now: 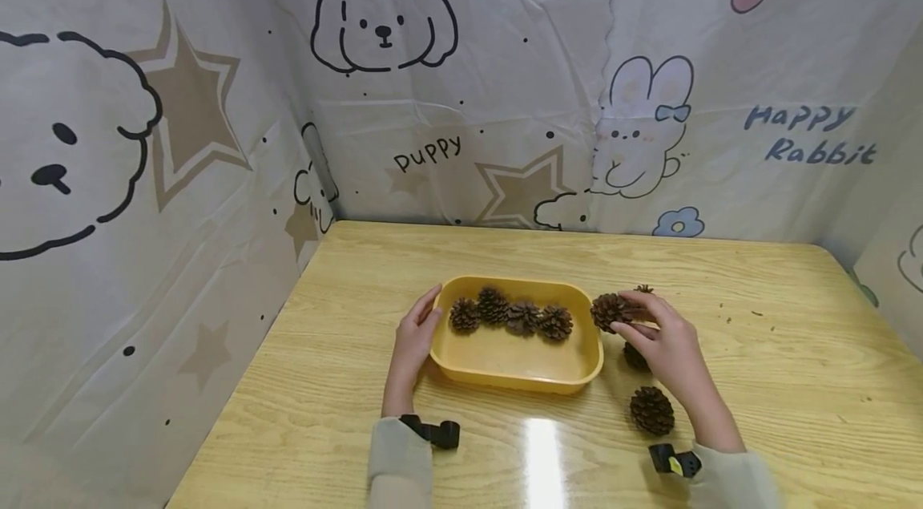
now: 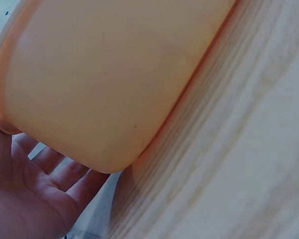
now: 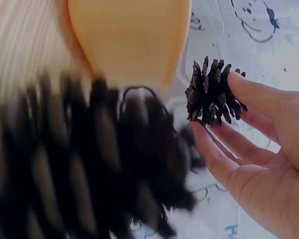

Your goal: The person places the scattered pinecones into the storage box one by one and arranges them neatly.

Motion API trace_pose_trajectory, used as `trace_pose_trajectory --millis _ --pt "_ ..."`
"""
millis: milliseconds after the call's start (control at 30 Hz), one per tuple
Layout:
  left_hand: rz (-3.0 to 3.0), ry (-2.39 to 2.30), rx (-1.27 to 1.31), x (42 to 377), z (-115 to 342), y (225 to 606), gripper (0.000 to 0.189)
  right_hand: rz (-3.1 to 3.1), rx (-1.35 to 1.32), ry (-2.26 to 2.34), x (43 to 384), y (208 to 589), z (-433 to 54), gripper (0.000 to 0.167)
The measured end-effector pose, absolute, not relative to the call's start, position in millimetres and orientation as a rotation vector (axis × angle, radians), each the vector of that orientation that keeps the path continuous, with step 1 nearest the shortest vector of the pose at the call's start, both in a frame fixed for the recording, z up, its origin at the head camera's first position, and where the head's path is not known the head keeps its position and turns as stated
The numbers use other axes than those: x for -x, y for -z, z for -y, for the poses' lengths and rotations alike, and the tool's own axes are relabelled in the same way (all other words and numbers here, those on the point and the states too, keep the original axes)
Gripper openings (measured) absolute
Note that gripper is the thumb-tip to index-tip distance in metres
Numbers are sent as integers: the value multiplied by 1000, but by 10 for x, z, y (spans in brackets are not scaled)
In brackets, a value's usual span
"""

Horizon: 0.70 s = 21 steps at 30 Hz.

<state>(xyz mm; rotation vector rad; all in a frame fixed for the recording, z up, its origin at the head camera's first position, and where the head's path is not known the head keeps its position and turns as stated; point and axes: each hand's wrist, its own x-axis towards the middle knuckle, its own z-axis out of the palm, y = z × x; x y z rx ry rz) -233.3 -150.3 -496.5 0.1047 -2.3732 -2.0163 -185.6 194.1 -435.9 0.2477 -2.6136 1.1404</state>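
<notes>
A yellow plastic tray stands on the table with several brown pine cones grouped along its far side. At its left end my left hand grips the rim, the fingers against the outer end wall and the thumb by the edge. Just off the tray's right rim, my right hand pinches a pine cone between thumb and fingers, above the table. Beneath and near that hand lie more pine cones: a whole one toward me, and others partly hidden behind the hand.
The wooden table is backed by a printed cloth that also hangs at both sides. Small dark crumbs lie on the right of the table. A blurred pine cone fills the lower left of the right wrist view.
</notes>
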Motion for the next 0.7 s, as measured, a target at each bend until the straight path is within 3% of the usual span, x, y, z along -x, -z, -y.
trace_pose_trajectory --millis 367,700 --pt "2349 2025 -96 2335 1509 4956 43 2610 -355 -1294 1935 4392 -1657 45" --pt "2375 2052 -71 2163 1486 4635 44 2632 -406 -1338 2002 4410 -1417 43"
